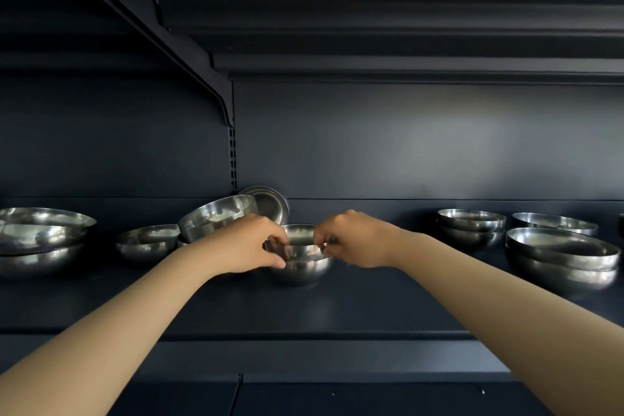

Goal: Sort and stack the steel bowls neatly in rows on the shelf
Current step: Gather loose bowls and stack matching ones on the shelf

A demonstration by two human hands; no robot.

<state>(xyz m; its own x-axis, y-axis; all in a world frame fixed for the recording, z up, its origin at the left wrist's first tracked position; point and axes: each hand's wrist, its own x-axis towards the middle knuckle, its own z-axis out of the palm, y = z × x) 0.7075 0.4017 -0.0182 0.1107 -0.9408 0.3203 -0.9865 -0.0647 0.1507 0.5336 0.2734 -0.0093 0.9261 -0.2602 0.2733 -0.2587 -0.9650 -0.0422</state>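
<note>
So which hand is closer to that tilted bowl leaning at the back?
The left. The left hand is just in front of the tilted bowl, overlapping its lower edge in view. The right hand is farther to its right, pinching the far side of the small bowl's rim.

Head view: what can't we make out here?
- Centre bowl: rim grip points covered by left hand and right hand; fingertips blurred.
- Tilted bowl: what props it is hidden behind the left hand.
- Left stack: cut by the left edge.
- Right stack: bowl count unclear.
</note>
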